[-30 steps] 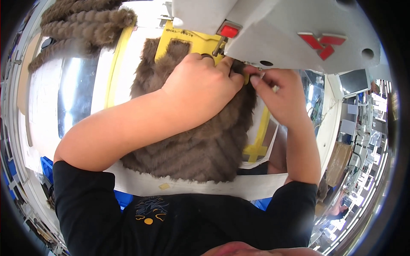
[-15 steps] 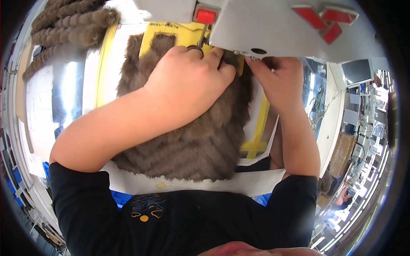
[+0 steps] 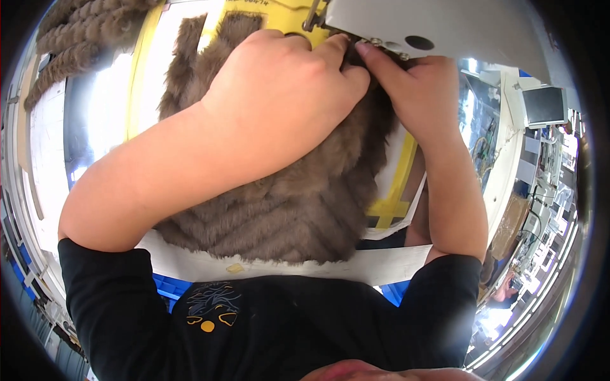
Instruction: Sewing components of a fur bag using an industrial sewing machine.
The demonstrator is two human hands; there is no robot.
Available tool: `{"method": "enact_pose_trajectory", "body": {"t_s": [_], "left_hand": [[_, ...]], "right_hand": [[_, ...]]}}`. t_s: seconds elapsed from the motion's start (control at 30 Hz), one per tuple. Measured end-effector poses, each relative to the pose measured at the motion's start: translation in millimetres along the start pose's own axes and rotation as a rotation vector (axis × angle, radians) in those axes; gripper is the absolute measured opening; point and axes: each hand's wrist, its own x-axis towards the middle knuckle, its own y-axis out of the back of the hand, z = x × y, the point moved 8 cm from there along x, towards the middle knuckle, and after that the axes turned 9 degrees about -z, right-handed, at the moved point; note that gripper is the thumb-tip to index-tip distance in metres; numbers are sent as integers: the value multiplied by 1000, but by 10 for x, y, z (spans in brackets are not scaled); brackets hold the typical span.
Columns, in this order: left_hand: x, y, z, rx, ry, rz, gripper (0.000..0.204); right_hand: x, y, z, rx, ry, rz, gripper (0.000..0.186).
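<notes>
Head cam: fur piece (image 3: 305, 213) runs lengthwise down-frame from machine head (image 3: 464, 35), L hand (image 3: 289, 89) nearer, atop it, R hand (image 3: 419, 92) at upper R edge, nearly together, can't tell if pinching.

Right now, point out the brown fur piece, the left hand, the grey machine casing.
Brown fur piece (image 3: 295, 213), head view: lower-middle pile.
Left hand (image 3: 286, 86), head view: back of the hand.
Grey machine casing (image 3: 470, 32), head view: its smooth surface.

black handwriting (image 3: 248, 2), partly cut off, marks the yellow plate (image 3: 284, 19).
</notes>
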Motion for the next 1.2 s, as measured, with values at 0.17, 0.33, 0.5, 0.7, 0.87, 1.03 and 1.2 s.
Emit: {"method": "enact_pose_trajectory", "body": {"t_s": [0.17, 0.33, 0.5, 0.7, 0.87, 1.03, 1.2], "left_hand": [[-21, -26, -16, -13, 13, 15, 17], [-14, -24, -14, -22, 14, 27, 17], [-12, -19, -20, -23, 18, 0, 17], [-14, -8, -20, -33, 15, 8, 16], [-12, -10, -20, -41, 18, -29, 16], [-17, -17, -18, -18, 10, -18, 16], [-20, -1, -15, -14, 9, 3, 16]], "right_hand": [[16, 13, -52, -34, 71, 30, 27], [4, 41, -46, -65, 74, 40, 26], [-14, 53, -3, -41, 26, 46, 25], [-60, 85, -17, -44, -58, 69, 25], [-56, 84, 14, -27, -77, 48, 24], [-53, 74, 5, -3, -59, 50, 23], [-47, 75, -7, 18, -47, 46, 22]]}}
